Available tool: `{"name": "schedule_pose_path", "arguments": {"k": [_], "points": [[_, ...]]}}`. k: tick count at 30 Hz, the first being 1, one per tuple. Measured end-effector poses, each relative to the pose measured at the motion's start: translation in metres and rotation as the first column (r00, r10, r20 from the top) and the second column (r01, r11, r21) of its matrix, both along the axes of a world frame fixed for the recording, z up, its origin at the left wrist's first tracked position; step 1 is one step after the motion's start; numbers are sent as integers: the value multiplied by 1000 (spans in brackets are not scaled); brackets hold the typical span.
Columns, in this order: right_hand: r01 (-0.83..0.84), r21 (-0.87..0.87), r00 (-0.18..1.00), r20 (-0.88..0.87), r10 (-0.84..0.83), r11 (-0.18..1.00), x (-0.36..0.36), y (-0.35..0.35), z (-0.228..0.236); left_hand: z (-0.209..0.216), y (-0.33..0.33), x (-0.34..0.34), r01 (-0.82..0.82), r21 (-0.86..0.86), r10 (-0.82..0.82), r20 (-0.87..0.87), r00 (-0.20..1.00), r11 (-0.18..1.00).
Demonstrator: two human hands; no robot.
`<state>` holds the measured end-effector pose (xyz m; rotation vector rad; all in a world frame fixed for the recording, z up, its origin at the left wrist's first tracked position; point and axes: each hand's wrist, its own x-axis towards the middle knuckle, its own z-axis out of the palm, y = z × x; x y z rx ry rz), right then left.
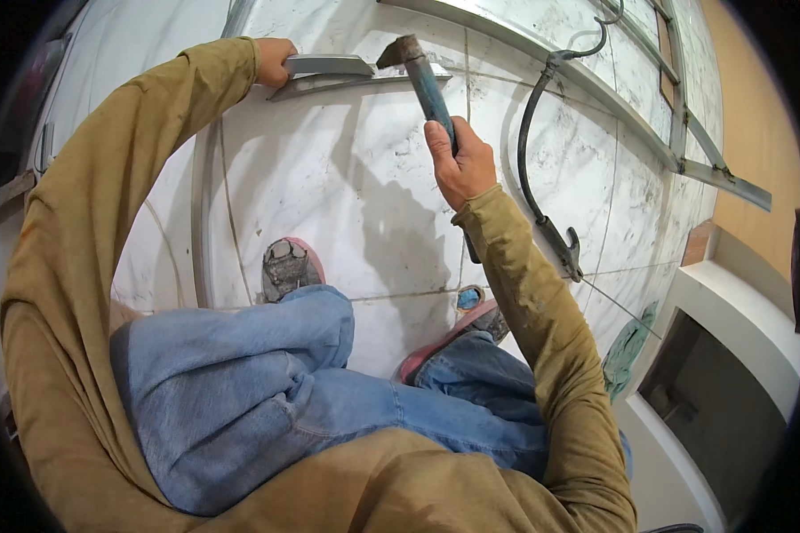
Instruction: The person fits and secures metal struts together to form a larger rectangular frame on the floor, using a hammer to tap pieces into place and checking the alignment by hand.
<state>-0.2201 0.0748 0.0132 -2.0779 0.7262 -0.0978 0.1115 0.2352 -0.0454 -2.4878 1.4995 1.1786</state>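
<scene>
White marbled tiles (316, 169), smudged with dirt, form the floor beneath a person seen from their own head, in blue jeans (240, 391) and a mustard-brown top (80, 258). The left hand (276, 62), at the end of an outstretched arm, is closed around the near end of a grey metal bar (329, 65), which points to the right across the upper middle of the view. Just below the bar, a flat metal strip (364, 82) lies on the tiles. The right hand (465, 167) is wrapped around the blue handle of a hammer (428, 93), thumb along the shaft. Its worn head is raised near the bar's right end; whether they touch cannot be told. To the right, a curved black cable (524, 151) lies beside a metal frame (636, 120). A small blue roll (469, 298) is beside the right shoe (449, 342).
</scene>
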Motion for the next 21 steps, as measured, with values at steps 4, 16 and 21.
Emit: {"name": "schedule_pose_path", "arguments": {"k": [4, 16, 21], "points": [[28, 52, 998, 50, -31, 998, 0, 0, 2, 2, -2, -1, -11, 26, 11, -19, 1000, 1000], [-9, 11, 1000, -5, 9, 1000, 9, -3, -10, -4, 1, 1, 30, 20, -30, -25, 999, 999], [8, 14, 1000, 6, -8, 1000, 7, -2, -8, 5, -2, -4, 11, -17, -11, -6, 1000, 1000]]}}
